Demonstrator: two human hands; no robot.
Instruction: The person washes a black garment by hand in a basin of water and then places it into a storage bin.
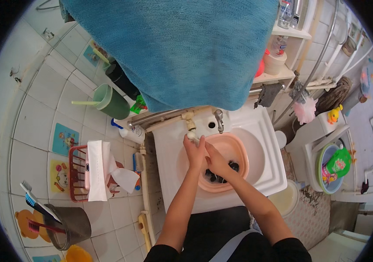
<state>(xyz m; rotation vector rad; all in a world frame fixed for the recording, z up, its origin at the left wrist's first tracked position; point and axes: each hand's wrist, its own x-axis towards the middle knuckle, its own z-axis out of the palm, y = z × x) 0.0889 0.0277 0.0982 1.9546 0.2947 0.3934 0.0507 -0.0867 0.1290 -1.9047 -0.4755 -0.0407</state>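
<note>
My left hand is raised to a white plastic tap at the back of the sink, its fingers around or just below the spout. Close beside it is my right hand, its fingertips partly hidden behind the left hand. Whether either hand grips anything is not clear. Below them a pink plastic basin stands in the white ceramic sink. Dark wet cloth lies in the basin with some suds, partly covered by my right hand and forearm. A metal faucet rises right of the white tap.
A blue towel hangs over the back of the sink. On the left wall are a red basket with tissues, a green cup and a brush holder. A washing machine and a bucket stand right.
</note>
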